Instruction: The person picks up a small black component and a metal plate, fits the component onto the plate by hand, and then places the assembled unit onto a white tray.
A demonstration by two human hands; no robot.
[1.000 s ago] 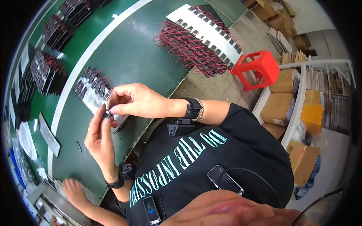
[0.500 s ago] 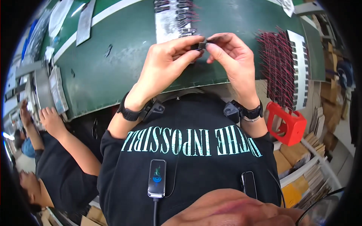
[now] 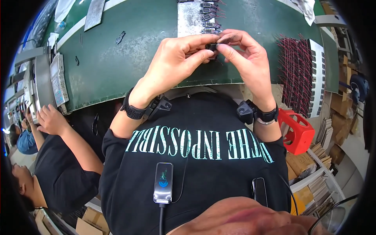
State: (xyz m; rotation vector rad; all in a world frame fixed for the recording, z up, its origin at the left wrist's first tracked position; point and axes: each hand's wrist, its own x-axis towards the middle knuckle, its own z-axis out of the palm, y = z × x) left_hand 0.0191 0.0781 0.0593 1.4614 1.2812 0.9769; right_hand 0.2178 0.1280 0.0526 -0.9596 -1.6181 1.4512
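Note:
In front of my chest, above the near part of the green bench (image 3: 145, 58), both hands meet at a small black rectangular part (image 3: 212, 46). My left hand (image 3: 172, 60) pinches its left side between thumb and fingers. The thumb and forefinger of my right hand (image 3: 250, 58) close on its right side, and the fingertips look darkened. The part is mostly covered by my fingers. Just beyond my hands lies a pale metal plate (image 3: 188, 23), with a row of small black parts with red wires (image 3: 210, 17) along its right edge.
At right, a dense stack of red-and-black-wired parts (image 3: 295, 74) lies along a white strip (image 3: 316, 74). A red plastic frame (image 3: 299, 135) stands below it. Single black parts (image 3: 120, 37) lie on the bench at left. A co-worker's hand (image 3: 53, 121) is near a keypad device (image 3: 58, 80).
The view has shifted slightly, so the bench things sit farther right. Both hands keep the black part between them, with small finger movements.

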